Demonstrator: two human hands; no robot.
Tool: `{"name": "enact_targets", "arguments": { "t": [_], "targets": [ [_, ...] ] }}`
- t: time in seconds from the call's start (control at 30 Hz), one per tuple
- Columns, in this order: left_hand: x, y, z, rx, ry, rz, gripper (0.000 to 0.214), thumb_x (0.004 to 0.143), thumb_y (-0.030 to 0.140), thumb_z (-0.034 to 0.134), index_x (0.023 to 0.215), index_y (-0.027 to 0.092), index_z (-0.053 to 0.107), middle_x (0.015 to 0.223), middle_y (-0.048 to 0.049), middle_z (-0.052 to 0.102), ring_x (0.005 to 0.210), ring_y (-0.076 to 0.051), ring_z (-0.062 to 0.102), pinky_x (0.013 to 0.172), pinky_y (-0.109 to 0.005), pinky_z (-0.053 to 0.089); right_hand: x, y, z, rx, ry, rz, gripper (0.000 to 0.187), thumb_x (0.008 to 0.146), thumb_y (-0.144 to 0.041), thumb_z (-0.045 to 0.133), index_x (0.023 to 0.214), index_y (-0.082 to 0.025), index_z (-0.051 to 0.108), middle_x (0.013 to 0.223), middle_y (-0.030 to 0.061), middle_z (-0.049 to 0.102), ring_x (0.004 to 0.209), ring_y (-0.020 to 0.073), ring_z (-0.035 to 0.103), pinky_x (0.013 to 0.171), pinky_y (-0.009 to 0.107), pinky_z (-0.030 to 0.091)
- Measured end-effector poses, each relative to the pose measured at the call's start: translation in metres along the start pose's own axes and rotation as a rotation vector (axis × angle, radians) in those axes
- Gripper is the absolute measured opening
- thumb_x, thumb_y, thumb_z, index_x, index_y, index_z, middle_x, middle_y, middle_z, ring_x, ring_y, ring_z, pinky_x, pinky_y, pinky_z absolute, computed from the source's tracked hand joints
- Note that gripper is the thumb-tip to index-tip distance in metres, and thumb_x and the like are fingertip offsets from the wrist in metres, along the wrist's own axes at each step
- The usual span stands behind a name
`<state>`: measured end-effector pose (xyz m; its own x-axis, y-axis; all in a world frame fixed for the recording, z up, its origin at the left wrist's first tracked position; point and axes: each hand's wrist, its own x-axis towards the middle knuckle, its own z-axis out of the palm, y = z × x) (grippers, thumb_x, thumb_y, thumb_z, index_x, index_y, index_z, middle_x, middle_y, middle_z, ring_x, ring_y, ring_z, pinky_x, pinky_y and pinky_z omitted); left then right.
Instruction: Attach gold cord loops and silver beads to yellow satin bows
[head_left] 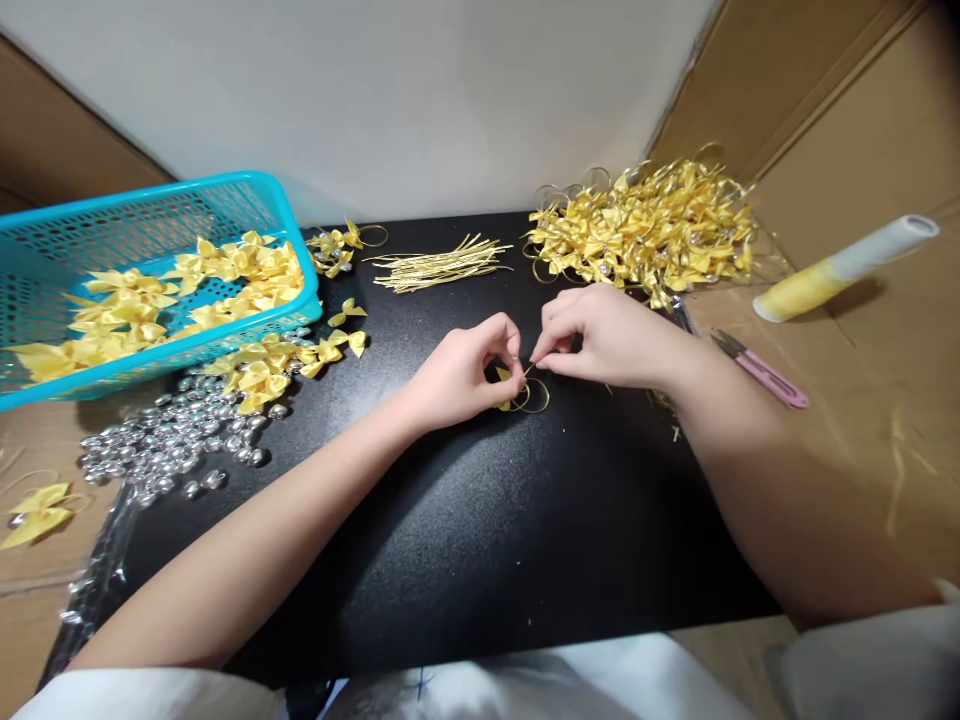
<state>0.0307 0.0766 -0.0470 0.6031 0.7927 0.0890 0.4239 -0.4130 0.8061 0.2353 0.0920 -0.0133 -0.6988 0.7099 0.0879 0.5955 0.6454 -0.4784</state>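
Observation:
My left hand (480, 370) is closed in a pinch over the middle of the black table, holding a small yellow ribbon bow (504, 378) that its fingers mostly hide. A thin gold loop (537, 397) hangs from the bow below the fingertips. Just to the right, my right hand (589, 335) pinches the end of a thin gold tie (529, 369) that runs across to the bow. Behind both hands lies a bundle of gold ties (442, 264).
A turquoise basket (292, 240) of yellow bows stands at left, with silver beads (180, 430) and loose bows (262, 372) beside it. Finished-looking looped bows (645, 230) are heaped at back right. Pink-handled snips (765, 375) and a yellow-white roll (840, 270) lie on cardboard at right.

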Motion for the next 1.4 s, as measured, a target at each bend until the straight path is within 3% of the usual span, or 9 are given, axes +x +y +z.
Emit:
{"name": "enact_targets", "arguments": {
  "t": [0.27, 0.43, 0.6, 0.87, 1.13, 1.4],
  "targets": [
    [-0.003, -0.007, -0.002, 0.161, -0.041, 0.098, 0.018, 0.078, 0.014, 0.06, 0.086, 0.021, 0.045, 0.079, 0.0014, 0.066, 0.072, -0.013, 0.059, 0.069, -0.026, 0.044, -0.001, 0.008, -0.003, 0.018, -0.007, 0.076, 0.012, 0.076, -0.013, 0.068, 0.078, -0.016, 0.079, 0.068, 0.0014, 0.063, 0.065, 0.0132, 0.055, 0.065, 0.028, 0.04],
    [-0.002, -0.009, -0.001, 0.171, -0.01, 0.097, 0.02, 0.077, 0.015, 0.061, 0.085, 0.021, 0.044, 0.078, 0.0022, 0.065, 0.069, -0.012, 0.056, 0.068, -0.025, 0.043, -0.004, 0.013, 0.003, -0.108, -0.125, 0.167, 0.011, 0.076, -0.016, 0.069, 0.075, -0.023, 0.078, 0.082, 0.004, 0.068, 0.089, 0.022, 0.056, 0.081, 0.037, 0.039],
    [-0.001, -0.007, 0.0, 0.166, -0.014, 0.092, 0.02, 0.077, 0.014, 0.062, 0.084, 0.021, 0.044, 0.077, 0.0024, 0.065, 0.068, -0.012, 0.055, 0.067, -0.025, 0.042, -0.002, 0.008, 0.012, -0.061, -0.186, 0.183, 0.015, 0.073, -0.023, 0.074, 0.088, -0.021, 0.076, 0.094, 0.0066, 0.07, 0.099, 0.0268, 0.057, 0.085, 0.039, 0.041],
    [-0.001, -0.004, 0.002, 0.211, 0.038, 0.086, 0.02, 0.076, 0.017, 0.063, 0.079, 0.02, 0.044, 0.077, 0.0019, 0.063, 0.067, -0.013, 0.052, 0.065, -0.025, 0.04, 0.004, -0.007, 0.024, 0.33, -0.036, 0.211, 0.016, 0.073, -0.008, 0.065, 0.087, -0.014, 0.068, 0.08, 0.0028, 0.072, 0.072, 0.0141, 0.066, 0.066, 0.024, 0.047],
    [-0.003, -0.003, 0.003, 0.277, 0.0, 0.073, 0.02, 0.071, 0.015, 0.062, 0.076, 0.021, 0.044, 0.073, 0.0024, 0.059, 0.07, -0.015, 0.052, 0.066, -0.027, 0.039, 0.004, -0.01, 0.023, 0.228, -0.001, 0.173, 0.021, 0.069, -0.001, 0.057, 0.082, -0.014, 0.067, 0.073, 0.0008, 0.069, 0.066, 0.0112, 0.06, 0.062, 0.021, 0.041],
    [-0.006, -0.006, 0.0, 0.268, -0.024, 0.057, 0.021, 0.069, 0.013, 0.061, 0.076, 0.022, 0.042, 0.072, 0.0033, 0.061, 0.07, -0.015, 0.052, 0.066, -0.026, 0.039, 0.0, -0.006, 0.012, 0.199, 0.002, 0.193, 0.015, 0.071, -0.004, 0.058, 0.08, -0.015, 0.063, 0.073, 0.0009, 0.068, 0.063, 0.0108, 0.058, 0.062, 0.023, 0.041]
  ]
}}
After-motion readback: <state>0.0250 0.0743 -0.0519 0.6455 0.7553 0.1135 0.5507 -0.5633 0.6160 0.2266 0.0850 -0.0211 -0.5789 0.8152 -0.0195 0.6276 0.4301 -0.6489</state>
